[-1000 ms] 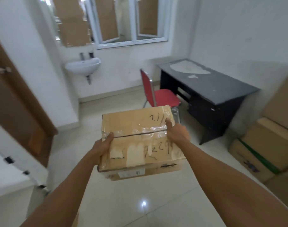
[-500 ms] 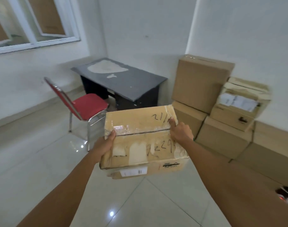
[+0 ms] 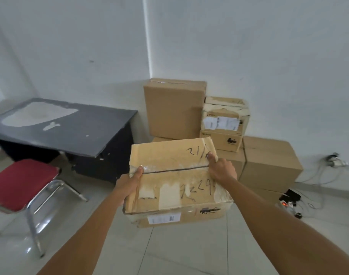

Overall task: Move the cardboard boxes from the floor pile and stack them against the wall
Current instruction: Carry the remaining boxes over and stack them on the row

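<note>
Carrying step: left hand (image 3: 129,184) and right hand (image 3: 222,169) clasp the taped cardboard box (image 3: 175,181) by its 2 sides; next, setting it squarely atop the wall stack (image 3: 174,108).

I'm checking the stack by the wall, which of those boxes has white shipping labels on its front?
The small worn box perched right of the tall plain box; the other stacked boxes show bare cardboard or print.

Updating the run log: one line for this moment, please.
stage: carrying | left hand: holding taped box | right hand: holding taped box | facing: wall stack | placed: no
</note>
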Demonstrator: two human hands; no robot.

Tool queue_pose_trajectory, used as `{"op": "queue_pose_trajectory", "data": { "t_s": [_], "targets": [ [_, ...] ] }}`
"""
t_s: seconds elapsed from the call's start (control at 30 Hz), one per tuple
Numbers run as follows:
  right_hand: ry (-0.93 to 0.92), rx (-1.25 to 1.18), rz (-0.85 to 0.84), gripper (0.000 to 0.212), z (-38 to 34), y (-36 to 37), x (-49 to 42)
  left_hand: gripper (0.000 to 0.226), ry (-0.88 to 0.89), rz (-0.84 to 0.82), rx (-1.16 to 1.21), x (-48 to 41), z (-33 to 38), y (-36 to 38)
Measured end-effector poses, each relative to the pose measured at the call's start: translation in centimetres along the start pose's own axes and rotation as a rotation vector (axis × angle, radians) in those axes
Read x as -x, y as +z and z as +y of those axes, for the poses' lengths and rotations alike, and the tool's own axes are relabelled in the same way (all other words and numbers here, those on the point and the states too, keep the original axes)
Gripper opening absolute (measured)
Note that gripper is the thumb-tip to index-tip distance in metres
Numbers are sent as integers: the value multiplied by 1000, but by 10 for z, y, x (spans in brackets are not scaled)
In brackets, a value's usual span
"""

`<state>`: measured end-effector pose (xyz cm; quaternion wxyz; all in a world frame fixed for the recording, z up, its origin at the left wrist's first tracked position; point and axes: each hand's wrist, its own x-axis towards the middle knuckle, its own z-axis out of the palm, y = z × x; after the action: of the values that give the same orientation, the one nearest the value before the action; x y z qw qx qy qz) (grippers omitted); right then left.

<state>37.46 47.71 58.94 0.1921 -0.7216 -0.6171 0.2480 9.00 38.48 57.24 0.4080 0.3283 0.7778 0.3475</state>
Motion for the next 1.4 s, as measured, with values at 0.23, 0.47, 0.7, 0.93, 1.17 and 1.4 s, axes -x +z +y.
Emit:
{"op": "queue_pose_trajectory", "data": {
  "t_s": [0.23, 0.47, 0.7, 0.93, 1.17, 1.4],
  "targets": [
    [104, -26, 67, 79, 26, -26, -34, 75, 44, -119, -82, -48, 51, 40],
    [139, -21, 98, 74, 55, -56, -85, 97, 57, -196, -107, -85, 87, 95],
    [162, -30, 85, 74, 119, -89, -182, 62, 78, -196, -83, -114, 143, 205],
    [196, -53, 94, 71, 238, -152, -311, 76, 39, -311, -77, -158, 211, 376],
    [273, -41, 114, 73, 319, -227, -395, 74, 58, -329, -154, -175, 297, 503],
    [339, -51, 169, 81, 367, -262, -467, 89, 73, -377, -204, -204, 349, 581]
  ]
}}
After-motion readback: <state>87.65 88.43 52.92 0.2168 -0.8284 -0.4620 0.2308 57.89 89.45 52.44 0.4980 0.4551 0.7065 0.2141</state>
